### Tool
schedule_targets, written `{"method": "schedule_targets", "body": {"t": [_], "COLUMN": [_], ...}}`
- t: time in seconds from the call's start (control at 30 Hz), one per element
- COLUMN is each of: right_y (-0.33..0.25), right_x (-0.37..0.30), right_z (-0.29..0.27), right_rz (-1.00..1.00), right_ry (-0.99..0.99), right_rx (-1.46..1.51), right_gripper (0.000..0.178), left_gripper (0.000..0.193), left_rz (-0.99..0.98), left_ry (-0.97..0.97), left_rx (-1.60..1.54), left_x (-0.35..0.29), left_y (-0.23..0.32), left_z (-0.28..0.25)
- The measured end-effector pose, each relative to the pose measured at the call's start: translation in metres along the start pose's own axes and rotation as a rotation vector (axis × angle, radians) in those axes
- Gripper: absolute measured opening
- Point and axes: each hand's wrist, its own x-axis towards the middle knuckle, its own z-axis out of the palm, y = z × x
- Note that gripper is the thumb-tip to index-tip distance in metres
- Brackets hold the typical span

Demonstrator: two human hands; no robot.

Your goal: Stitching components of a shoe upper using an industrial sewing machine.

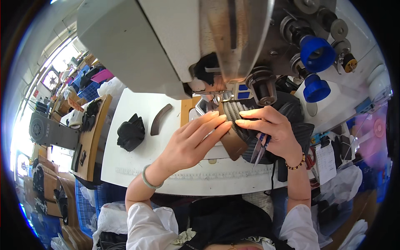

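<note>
Tentatively, working left to right. A black pleated bundle (131,133) and a loose brown curved strip (161,119) sit on the white counter (125,166), apart from the work; low risk there.

Left hand (191,143): fingers nearly straight, tips pressing on the work from above; thumb grip, if any, cannot be seen. Beneath the fingertips, just in front of the sewing machine's needle area (225,96), lies a ribbed dark piece (234,113) with a brown curved band (233,146) along it. Possible fault: uneven pressure between the hands could skew the ribs or let the band slip. Fingertips are near the needle area; feeding with them this close could risk a puncture.

Right hand (273,131): two digits extended onto the ribs, the rest curled around scissors (260,148), blades pointing toward the wearer. Likely hazard: a wrist turn could snag the blades on the dark pleated pieces (298,129) beside them.
</note>
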Motion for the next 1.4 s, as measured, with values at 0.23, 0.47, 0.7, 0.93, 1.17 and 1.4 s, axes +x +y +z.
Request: {"method": "schedule_targets", "body": {"t": [0.23, 0.47, 0.7, 0.93, 1.17, 1.4], "right_y": [0.010, 0.010, 0.014, 0.014, 0.011, 0.011], "right_x": [-0.004, -0.004, -0.003, -0.004, -0.004, -0.004], "right_z": [0.002, -0.001, 0.005, 0.010, 0.006, 0.010], "right_rz": [-0.048, -0.034, -0.071, -0.124, -0.113, -0.084], "right_ry": [0.023, 0.018, 0.047, 0.087, 0.082, 0.094], "right_rx": [0.052, 0.090, 0.037, -0.019, -0.021, -0.031], "right_gripper": [0.063, 0.059, 0.052, 0.048, 0.044, 0.047], "left_gripper": [0.037, 0.028, 0.033, 0.037, 0.032, 0.031], "left_rz": [-0.051, 0.101, 0.037, 0.136, 0.165, 0.123], "left_ry": [0.178, 0.123, 0.057, 0.051, 0.100, 0.123], "left_rx": [-0.108, 0.116, 0.180, 0.264, 0.228, 0.168], "left_x": [-0.006, -0.001, 0.001, 0.002, 0.005, 0.005], "left_y": [-0.006, 0.004, 0.014, 0.012, 0.010, 0.000], "left_z": [0.011, 0.014, 0.011, 0.008, 0.012, 0.011]}}
